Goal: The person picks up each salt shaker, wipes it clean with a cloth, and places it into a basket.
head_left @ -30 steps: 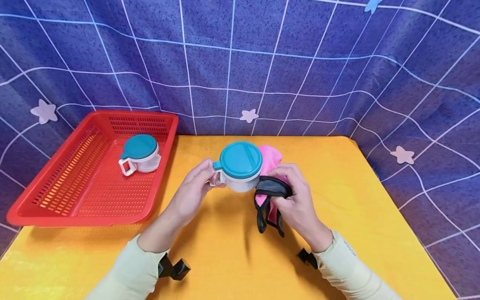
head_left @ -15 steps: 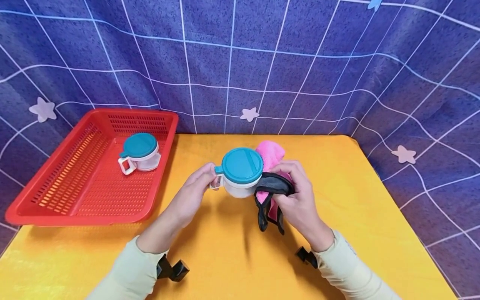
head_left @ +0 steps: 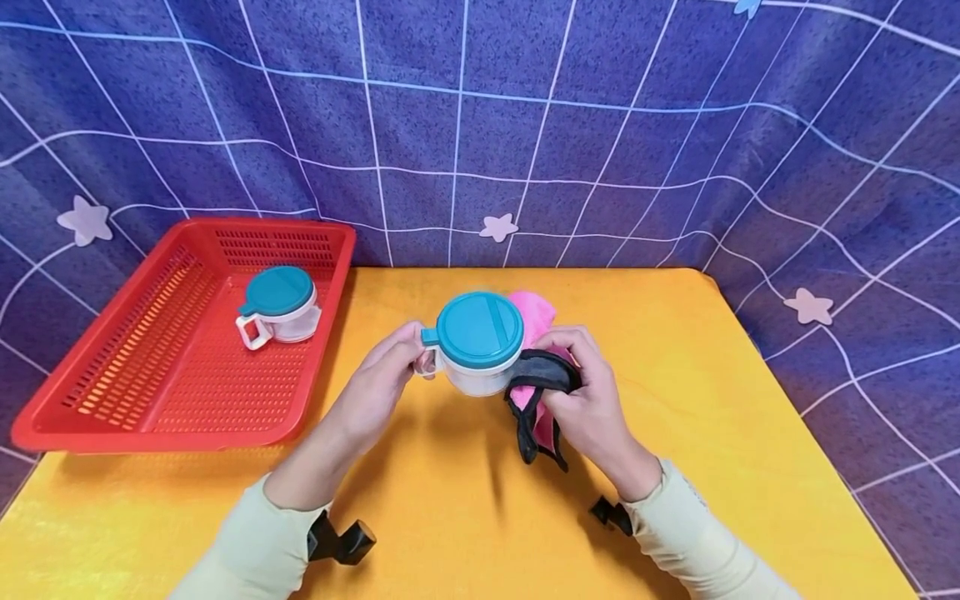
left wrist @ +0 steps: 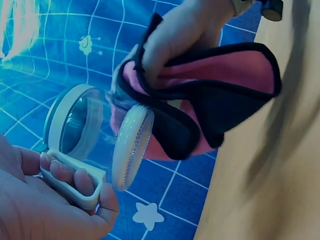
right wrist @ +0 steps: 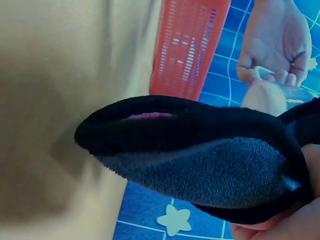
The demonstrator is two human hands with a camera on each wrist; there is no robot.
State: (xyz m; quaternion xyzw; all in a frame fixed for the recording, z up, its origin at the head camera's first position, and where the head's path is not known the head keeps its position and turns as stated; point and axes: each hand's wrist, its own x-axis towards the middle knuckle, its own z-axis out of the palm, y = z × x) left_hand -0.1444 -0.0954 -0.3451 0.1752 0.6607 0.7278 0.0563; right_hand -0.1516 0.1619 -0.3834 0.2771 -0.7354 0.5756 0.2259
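Note:
My left hand grips the white handle of a clear jar with a teal lid, holding it up over the table. In my right hand is a bunched pink and grey cloth with black edging, pressed to the jar's right side. Its loose folds hang below the fingers. In the left wrist view the cloth overlaps the jar near its white base. The right wrist view shows mostly a grey fold of the cloth.
A red plastic basket stands on the left of the yellow table. Inside it sits a second jar with a teal lid and white handle. A blue gridded curtain with stars rises behind the table.
The jar and cloth have moved slightly down, then a little left, with both hands. Both grips stay the same. The basket and the second jar stay in place.

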